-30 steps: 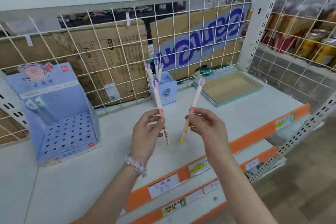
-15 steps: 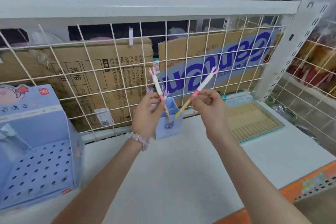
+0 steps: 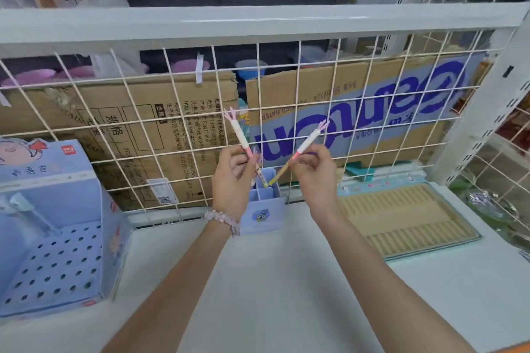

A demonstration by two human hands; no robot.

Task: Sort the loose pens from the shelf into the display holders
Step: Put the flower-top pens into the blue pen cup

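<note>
Pens [image 3: 240,134] pinched in both hands' fingers [image 3: 304,158], tips over small blue holder [image 3: 262,210].

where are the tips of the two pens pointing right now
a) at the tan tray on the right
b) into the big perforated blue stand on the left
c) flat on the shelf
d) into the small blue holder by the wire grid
d: the left hand and right hand each hold a pen angled down, tips meeting over the small blue holder.
</note>
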